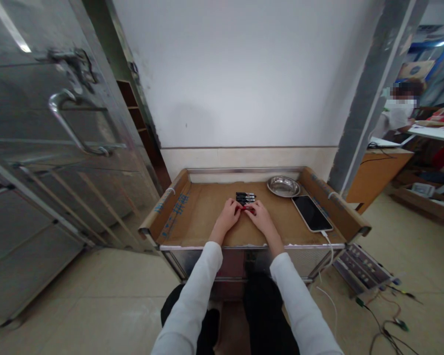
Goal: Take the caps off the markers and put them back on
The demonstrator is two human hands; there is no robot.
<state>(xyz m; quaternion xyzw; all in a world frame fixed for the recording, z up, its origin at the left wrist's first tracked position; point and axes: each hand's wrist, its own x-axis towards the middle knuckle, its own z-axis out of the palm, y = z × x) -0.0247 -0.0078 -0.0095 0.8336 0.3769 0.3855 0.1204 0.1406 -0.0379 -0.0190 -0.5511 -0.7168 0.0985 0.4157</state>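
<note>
My left hand (229, 215) and my right hand (259, 217) meet over the middle of a cardboard-lined cart top (203, 217). Between their fingertips is a slim red pen or marker (248, 208), lying roughly crosswise. Fingers of both hands are closed on it, one hand at each end, and cover much of it. Just beyond my fingertips several black markers (245, 196) lie side by side in a short stack of rows, pointing left to right. The nearest ones are partly hidden by my hands.
A round metal dish (283, 186) sits at the back right. In front of it lies a phone (312, 213) with a white cable (330, 241) running off the front edge. Raised cardboard sides flank the cart top. A metal door (59, 123) stands left; a person (399, 111) sits far right.
</note>
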